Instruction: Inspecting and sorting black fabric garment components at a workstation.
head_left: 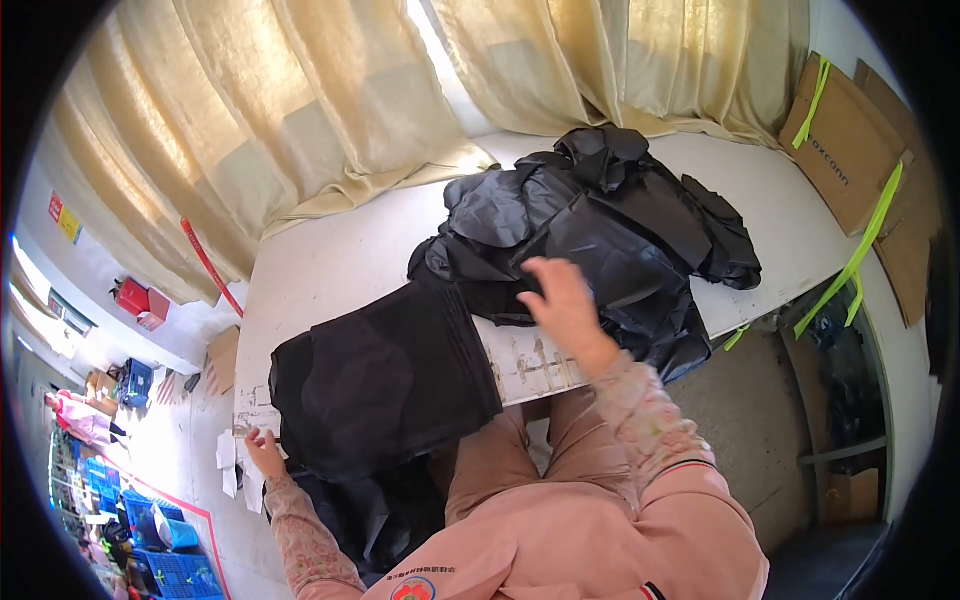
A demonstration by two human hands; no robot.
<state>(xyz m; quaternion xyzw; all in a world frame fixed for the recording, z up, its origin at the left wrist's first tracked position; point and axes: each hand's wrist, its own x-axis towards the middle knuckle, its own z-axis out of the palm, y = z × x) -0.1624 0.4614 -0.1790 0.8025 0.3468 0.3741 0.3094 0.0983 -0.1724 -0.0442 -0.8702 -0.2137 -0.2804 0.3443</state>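
Note:
A flat stack of black fabric sheets (370, 375) lies at the table's front edge, its near side overhanging the edge. My left hand (266, 454) is beside the stack's near left corner, fingers loosely apart; I cannot tell whether it touches the fabric. To the right and farther back is a crumpled heap of shiny black sheets (620, 240). Over the heap's near left part hovers my right hand (567, 308), fingers and thumb spread, with nothing held. Below the stack, more black sheeting (360, 510) hangs beside my legs.
The white table (330, 250) has worn patches along its front edge. Beige curtains (330, 100) drape onto its back. Flattened cardboard (850, 140) with yellow-green straps (880, 220) leans at the right. Blue crates (180, 570) stand on the floor at the left, and another person (80, 415) is farther off.

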